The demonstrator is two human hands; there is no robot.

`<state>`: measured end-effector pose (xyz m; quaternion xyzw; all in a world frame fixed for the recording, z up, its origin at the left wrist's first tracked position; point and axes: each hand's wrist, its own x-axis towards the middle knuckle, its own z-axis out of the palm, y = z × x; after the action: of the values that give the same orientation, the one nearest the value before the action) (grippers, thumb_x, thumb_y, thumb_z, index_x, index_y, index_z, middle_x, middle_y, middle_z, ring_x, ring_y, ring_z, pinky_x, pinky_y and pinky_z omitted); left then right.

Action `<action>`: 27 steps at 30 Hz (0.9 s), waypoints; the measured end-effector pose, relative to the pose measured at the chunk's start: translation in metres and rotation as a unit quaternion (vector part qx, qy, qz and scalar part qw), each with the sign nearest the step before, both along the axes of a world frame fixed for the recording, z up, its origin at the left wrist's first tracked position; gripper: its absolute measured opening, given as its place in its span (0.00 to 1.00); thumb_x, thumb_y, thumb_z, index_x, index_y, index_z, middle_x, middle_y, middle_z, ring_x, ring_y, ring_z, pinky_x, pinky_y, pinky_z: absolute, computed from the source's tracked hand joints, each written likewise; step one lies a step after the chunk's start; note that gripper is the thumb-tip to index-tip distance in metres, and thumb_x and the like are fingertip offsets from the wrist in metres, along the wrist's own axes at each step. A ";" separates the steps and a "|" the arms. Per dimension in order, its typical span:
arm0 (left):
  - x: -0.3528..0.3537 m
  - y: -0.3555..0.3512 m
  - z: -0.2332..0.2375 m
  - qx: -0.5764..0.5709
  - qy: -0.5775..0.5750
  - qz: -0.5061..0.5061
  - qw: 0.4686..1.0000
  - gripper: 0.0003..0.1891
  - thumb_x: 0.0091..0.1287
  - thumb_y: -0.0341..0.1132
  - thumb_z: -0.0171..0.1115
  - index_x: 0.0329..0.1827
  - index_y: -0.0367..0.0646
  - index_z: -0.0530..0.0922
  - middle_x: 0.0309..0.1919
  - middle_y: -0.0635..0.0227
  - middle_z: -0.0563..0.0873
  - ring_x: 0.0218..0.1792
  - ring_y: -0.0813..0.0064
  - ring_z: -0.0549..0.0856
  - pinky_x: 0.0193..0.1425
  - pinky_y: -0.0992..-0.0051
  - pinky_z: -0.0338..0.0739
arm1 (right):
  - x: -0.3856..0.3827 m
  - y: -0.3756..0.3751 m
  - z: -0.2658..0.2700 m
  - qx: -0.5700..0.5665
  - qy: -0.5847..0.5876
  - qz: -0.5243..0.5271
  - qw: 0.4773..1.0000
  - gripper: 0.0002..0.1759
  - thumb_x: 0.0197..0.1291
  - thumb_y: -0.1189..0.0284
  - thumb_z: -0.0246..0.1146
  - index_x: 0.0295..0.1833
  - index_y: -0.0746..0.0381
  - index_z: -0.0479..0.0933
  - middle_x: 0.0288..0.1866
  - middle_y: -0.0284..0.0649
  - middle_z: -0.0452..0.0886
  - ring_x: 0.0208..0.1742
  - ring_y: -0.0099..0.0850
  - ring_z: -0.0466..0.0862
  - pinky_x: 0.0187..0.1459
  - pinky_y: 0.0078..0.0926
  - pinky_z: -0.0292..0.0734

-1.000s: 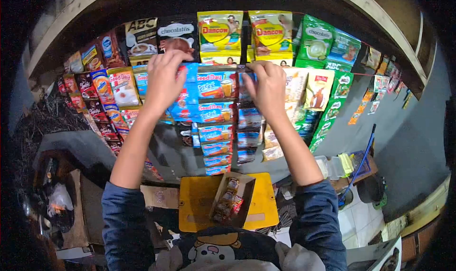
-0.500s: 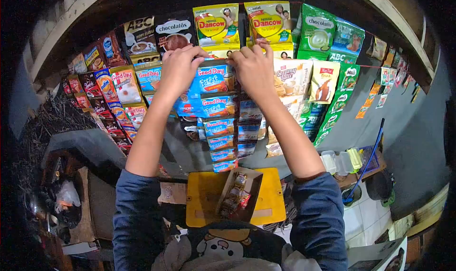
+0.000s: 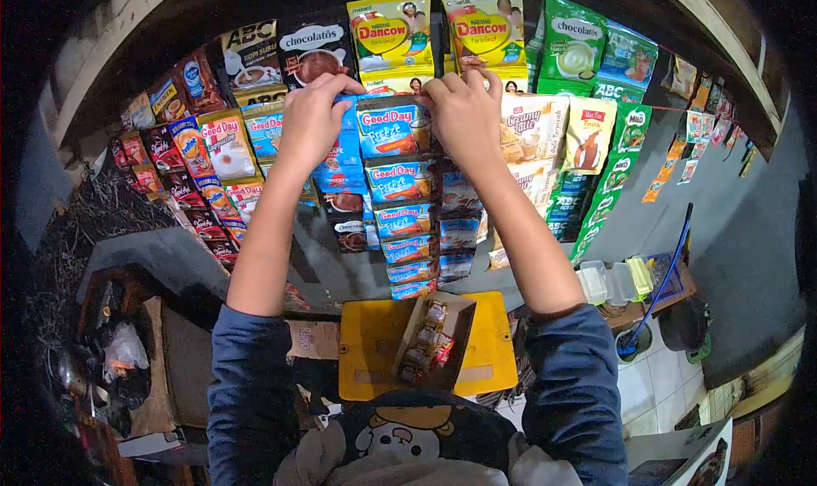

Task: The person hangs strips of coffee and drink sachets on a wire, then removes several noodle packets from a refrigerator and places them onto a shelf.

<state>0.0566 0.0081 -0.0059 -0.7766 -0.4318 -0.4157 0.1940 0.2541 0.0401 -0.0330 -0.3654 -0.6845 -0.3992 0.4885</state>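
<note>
A long strip of blue Good Day Freeze sachets point(image 3: 400, 181) hangs between my hands, at the middle of the sachet display. My left hand point(image 3: 317, 118) is at its upper left corner, fingers bent over the top edge and thumb below. At the upper right corner, my right hand point(image 3: 464, 116) has its fingers curled in a pinch; the fingertips are partly hidden. Another blue sachet strip point(image 3: 340, 158) hangs just beside my left hand. Yellow Dancow sachets point(image 3: 391, 37) hang above the hands, and Creamy Latte sachets point(image 3: 532, 128) are right of my right wrist.
More sachet strips hang at both sides, including green Milo sachets point(image 3: 628, 133). Below stands a yellow stool-like surface point(image 3: 362, 350) bearing an open cardboard box point(image 3: 464, 333) with small packets. Plastic containers point(image 3: 619, 282) sit on a low shelf at right. A wooden beam point(image 3: 715, 35) arches overhead.
My hands have moved slightly apart at the strip's top edge. The Good Day Freeze strip has shifted up a little, and its top sachet shows more fully and flatter.
</note>
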 end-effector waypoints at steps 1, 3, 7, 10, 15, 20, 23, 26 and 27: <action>0.000 0.000 -0.001 -0.002 0.000 -0.002 1.000 0.09 0.51 0.25 0.57 0.36 0.41 0.75 0.35 0.58 0.78 0.38 0.57 0.78 0.42 0.68 0.71 | 0.000 -0.001 0.000 -0.005 -0.002 -0.005 1.000 0.06 0.46 0.66 0.60 0.29 0.55 0.76 0.25 0.33 0.73 0.35 0.33 0.72 0.48 0.36 0.59; -0.002 0.002 -0.004 0.028 0.004 -0.008 1.000 0.09 0.51 0.24 0.56 0.36 0.40 0.75 0.35 0.59 0.78 0.38 0.57 0.77 0.42 0.67 0.70 | 0.007 -0.005 0.001 -0.022 -0.004 0.038 0.999 0.06 0.47 0.66 0.60 0.31 0.55 0.76 0.27 0.34 0.74 0.36 0.33 0.73 0.48 0.36 0.59; 0.006 -0.003 -0.013 0.112 0.007 -0.009 0.994 0.09 0.51 0.26 0.55 0.37 0.43 0.75 0.36 0.63 0.76 0.42 0.61 0.74 0.47 0.66 0.65 | 0.035 -0.009 -0.005 -0.016 0.031 0.076 0.997 0.09 0.49 0.68 0.59 0.37 0.56 0.76 0.31 0.35 0.76 0.39 0.33 0.73 0.50 0.36 0.59; 0.022 -0.009 -0.017 0.136 0.018 -0.001 0.990 0.10 0.51 0.28 0.56 0.38 0.45 0.75 0.36 0.65 0.76 0.44 0.63 0.73 0.50 0.67 0.62 | 0.058 -0.017 -0.010 -0.033 0.025 0.030 0.999 0.10 0.48 0.70 0.59 0.38 0.57 0.75 0.33 0.36 0.76 0.41 0.34 0.73 0.51 0.36 0.59; 0.042 0.003 -0.019 0.135 0.024 0.034 0.990 0.09 0.54 0.36 0.58 0.37 0.48 0.77 0.35 0.69 0.79 0.43 0.64 0.72 0.53 0.66 0.58 | 0.079 -0.018 -0.008 -0.030 0.008 0.025 0.999 0.11 0.44 0.72 0.60 0.37 0.57 0.75 0.35 0.36 0.75 0.40 0.33 0.74 0.52 0.36 0.61; 0.045 0.009 -0.017 0.148 0.004 0.062 0.987 0.06 0.53 0.38 0.59 0.31 0.49 0.79 0.31 0.70 0.80 0.40 0.66 0.73 0.52 0.66 0.57 | 0.089 -0.020 -0.005 -0.043 0.005 -0.013 0.999 0.10 0.43 0.72 0.60 0.36 0.58 0.75 0.34 0.37 0.75 0.39 0.34 0.74 0.51 0.35 0.62; 0.044 0.011 -0.017 0.144 -0.005 0.056 0.988 0.06 0.53 0.39 0.59 0.30 0.49 0.79 0.31 0.70 0.80 0.39 0.67 0.74 0.52 0.66 0.57 | 0.094 -0.018 -0.007 -0.051 0.040 -0.016 0.998 0.10 0.43 0.73 0.60 0.35 0.60 0.74 0.33 0.39 0.75 0.38 0.35 0.73 0.48 0.35 0.62; 0.045 0.013 -0.017 0.131 -0.010 0.047 0.990 0.06 0.53 0.39 0.59 0.30 0.48 0.79 0.31 0.70 0.81 0.39 0.67 0.74 0.51 0.66 0.57 | 0.089 -0.017 -0.008 -0.058 0.064 -0.023 0.996 0.10 0.44 0.73 0.60 0.35 0.60 0.74 0.34 0.39 0.75 0.39 0.35 0.73 0.48 0.35 0.62; 0.045 0.014 -0.017 0.124 -0.016 0.042 0.991 0.06 0.52 0.39 0.59 0.30 0.48 0.79 0.31 0.70 0.81 0.39 0.67 0.75 0.51 0.67 0.57 | 0.085 -0.020 -0.007 -0.058 0.062 -0.021 0.996 0.10 0.44 0.73 0.60 0.35 0.60 0.74 0.34 0.39 0.75 0.39 0.35 0.73 0.48 0.35 0.62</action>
<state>0.1017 0.0224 -0.0228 -0.7209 -0.4123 -0.4698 0.2993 0.3391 0.0200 -0.0399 -0.4318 -0.6672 -0.3456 0.4990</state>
